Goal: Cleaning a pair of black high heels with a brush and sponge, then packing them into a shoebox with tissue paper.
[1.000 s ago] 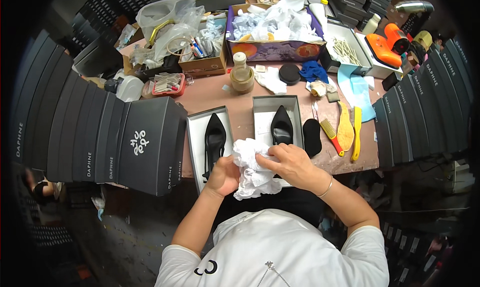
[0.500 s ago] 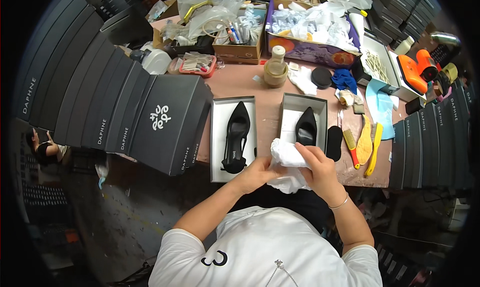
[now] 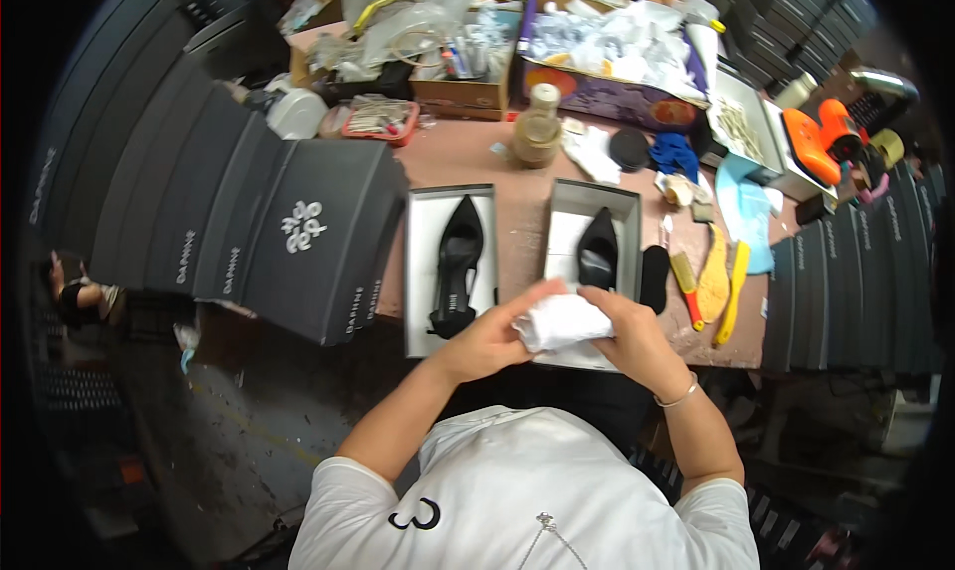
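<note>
A soft white bundle [image 3: 564, 321], rolled or folded and looking like thin paper or cloth, is held between my two hands. My left hand [image 3: 492, 341] grips its left end, and my right hand [image 3: 640, 339] closes round its right end. Just beyond it, a black pointed shoe [image 3: 598, 244] lies in an open shoebox [image 3: 634, 207]; the hands and bundle cover the box's near part. To the left, another black pointed slingback shoe [image 3: 461, 247] rests in a second open tray, a box half [image 3: 413, 272].
Stacked dark shoeboxes [image 3: 323, 227] stand at left, more shoeboxes [image 3: 846, 272] at right. Brushes [image 3: 734, 291] lie on the table's right side. Farther back are a bottle [image 3: 538, 132], a purple carton of white wads [image 3: 607, 93] and a red tray of swabs [image 3: 383, 120].
The white bundle has become more compact, its loose lower part folded up. My left hand has shifted its fingers up along the bundle's left end. The view has moved slightly.
</note>
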Demonstrator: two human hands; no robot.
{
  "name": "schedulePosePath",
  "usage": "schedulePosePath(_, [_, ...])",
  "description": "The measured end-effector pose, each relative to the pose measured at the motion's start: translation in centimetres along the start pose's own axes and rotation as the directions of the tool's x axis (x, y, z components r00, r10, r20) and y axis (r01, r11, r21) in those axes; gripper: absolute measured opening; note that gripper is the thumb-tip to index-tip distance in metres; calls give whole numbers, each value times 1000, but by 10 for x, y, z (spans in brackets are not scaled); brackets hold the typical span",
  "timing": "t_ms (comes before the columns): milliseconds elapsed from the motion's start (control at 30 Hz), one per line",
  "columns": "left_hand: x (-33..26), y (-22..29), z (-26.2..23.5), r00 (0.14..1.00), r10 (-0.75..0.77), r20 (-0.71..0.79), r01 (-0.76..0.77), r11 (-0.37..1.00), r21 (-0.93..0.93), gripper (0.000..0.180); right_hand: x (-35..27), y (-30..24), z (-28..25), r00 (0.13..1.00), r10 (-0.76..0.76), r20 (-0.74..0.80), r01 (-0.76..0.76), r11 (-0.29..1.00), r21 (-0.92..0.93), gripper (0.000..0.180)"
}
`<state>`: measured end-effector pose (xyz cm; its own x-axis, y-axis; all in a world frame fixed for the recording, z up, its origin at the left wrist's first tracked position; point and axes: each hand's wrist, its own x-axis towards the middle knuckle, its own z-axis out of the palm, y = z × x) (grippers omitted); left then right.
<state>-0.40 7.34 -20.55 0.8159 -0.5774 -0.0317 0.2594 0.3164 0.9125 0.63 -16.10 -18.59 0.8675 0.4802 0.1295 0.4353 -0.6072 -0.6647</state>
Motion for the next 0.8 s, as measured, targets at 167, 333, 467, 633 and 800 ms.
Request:
schedulePosePath(167, [1, -7, 7, 958, -171, -232, 49, 890, -454, 48, 8, -17, -7, 973, -186, -138, 131, 934, -332, 47])
schedulePosePath(333, [-17, -23, 34, 942, -21, -335, -129, 899, -419, 41, -3, -13, 6, 996, 46, -80, 16, 764, 645, 31])
schedulePosePath(467, [-49, -26, 31, 966, -149, -213, -13, 791, -612, 42, -2, -33, 44, 979, -109, -171, 195, 741, 643, 36])
schedulePosePath(633, [-78, -19, 2, 823, 98, -560, -298, 914, -277, 34, 3, -47, 41, 996, 46, 78, -78, 877, 474, 46])
schedulePosePath(800, [-61, -12, 8, 700, 502, -508, -196, 819, 539, 32, 3, -59, 41, 990, -131, 55, 88, 872, 482, 75])
